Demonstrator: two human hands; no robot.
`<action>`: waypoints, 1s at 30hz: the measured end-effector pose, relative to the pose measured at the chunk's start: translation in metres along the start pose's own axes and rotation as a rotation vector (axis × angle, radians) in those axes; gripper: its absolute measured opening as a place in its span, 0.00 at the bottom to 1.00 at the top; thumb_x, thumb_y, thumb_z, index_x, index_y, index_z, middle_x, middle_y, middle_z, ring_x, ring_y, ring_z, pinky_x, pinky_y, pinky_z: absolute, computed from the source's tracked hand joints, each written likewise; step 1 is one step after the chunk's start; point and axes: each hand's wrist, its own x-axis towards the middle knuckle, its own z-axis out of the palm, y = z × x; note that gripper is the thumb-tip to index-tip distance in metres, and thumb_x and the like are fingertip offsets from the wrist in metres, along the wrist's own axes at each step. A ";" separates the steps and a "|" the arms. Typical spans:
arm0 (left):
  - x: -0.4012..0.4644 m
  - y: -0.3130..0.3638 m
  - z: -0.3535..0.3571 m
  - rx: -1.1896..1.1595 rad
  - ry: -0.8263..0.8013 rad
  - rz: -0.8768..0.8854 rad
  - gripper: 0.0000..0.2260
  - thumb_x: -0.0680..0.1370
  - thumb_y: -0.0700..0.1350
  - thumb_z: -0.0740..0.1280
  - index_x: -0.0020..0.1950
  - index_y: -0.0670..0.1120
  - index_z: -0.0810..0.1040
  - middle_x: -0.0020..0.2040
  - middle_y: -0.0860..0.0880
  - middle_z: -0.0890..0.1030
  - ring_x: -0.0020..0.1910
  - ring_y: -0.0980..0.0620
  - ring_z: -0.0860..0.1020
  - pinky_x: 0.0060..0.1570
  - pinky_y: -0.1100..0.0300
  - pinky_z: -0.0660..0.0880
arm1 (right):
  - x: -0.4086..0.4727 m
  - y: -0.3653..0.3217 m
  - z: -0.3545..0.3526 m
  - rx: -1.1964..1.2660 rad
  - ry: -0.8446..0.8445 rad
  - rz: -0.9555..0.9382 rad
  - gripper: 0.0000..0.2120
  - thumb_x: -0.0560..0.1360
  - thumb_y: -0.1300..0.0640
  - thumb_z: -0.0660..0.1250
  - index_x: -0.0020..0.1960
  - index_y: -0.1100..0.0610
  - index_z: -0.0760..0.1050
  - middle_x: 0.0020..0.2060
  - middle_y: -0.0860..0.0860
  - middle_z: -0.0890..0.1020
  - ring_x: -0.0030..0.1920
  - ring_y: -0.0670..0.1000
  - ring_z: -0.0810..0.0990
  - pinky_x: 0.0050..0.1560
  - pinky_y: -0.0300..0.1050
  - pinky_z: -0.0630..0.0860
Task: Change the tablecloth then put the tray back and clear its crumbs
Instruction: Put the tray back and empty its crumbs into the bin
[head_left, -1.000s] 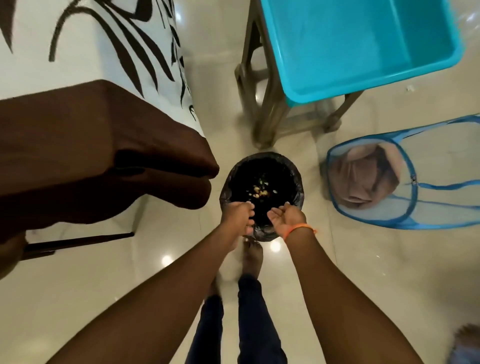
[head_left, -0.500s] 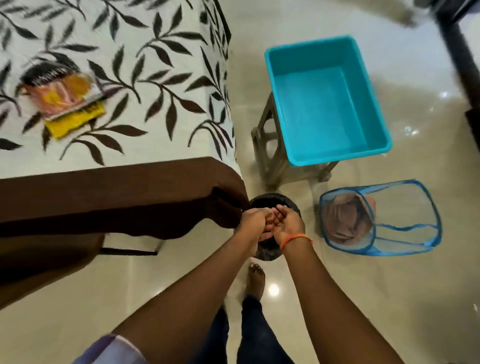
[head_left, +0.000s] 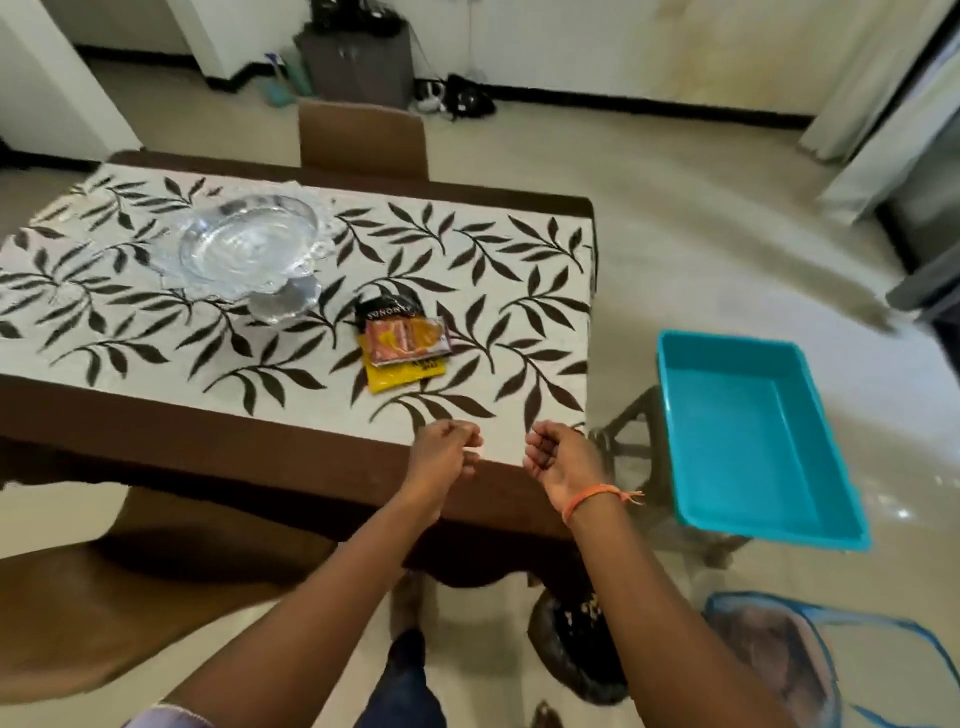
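Two bare hands are raised side by side over the near edge of a table, a small gap between them. The left hand (head_left: 444, 454) has its fingers curled loosely inward and holds nothing. The right hand (head_left: 558, 457) is cupped, palm turned toward the left, also holding nothing; an orange thread band (head_left: 597, 498) circles its wrist.

Just beyond the hands lies the tablecloth (head_left: 467, 260) — cream with dark brown leaf sprays and a wide brown border — spread flat over the table. On it, near the middle, sit snack packets (head_left: 402, 343), red and black over yellow. Farther left stands a clear glass bowl (head_left: 249, 247) on a pedestal foot.

To the right of the table, the turquoise tray (head_left: 753, 436) rests on a brown stool (head_left: 631, 431), well apart from the cloth. It looks bare inside.

On the floor below the right forearm is a black-lined bin (head_left: 571, 639) with pale crumbs inside. Beside it, at the lower right, a blue mesh hamper (head_left: 769, 649) holds brownish fabric. A brown chair (head_left: 363, 137) stands at the table's far side.
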 end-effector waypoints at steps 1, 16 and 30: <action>0.019 0.006 -0.024 0.026 0.060 0.013 0.08 0.80 0.44 0.63 0.48 0.41 0.80 0.41 0.45 0.82 0.36 0.50 0.79 0.36 0.57 0.75 | 0.007 -0.001 0.026 -0.076 -0.007 -0.016 0.10 0.77 0.64 0.59 0.36 0.57 0.70 0.23 0.51 0.72 0.23 0.47 0.67 0.27 0.37 0.66; 0.203 0.039 -0.154 0.438 -0.067 -0.019 0.17 0.75 0.45 0.63 0.64 0.52 0.73 0.56 0.47 0.81 0.51 0.45 0.80 0.47 0.55 0.77 | 0.147 0.013 0.205 -0.758 0.390 -0.268 0.24 0.73 0.41 0.67 0.41 0.64 0.78 0.35 0.60 0.81 0.33 0.60 0.80 0.24 0.42 0.78; 0.239 0.063 -0.141 0.459 0.073 0.204 0.04 0.80 0.44 0.62 0.46 0.47 0.71 0.37 0.51 0.75 0.37 0.52 0.75 0.30 0.63 0.66 | 0.178 -0.003 0.208 -0.876 0.164 -0.160 0.10 0.66 0.58 0.77 0.43 0.62 0.81 0.41 0.59 0.84 0.35 0.53 0.77 0.30 0.43 0.72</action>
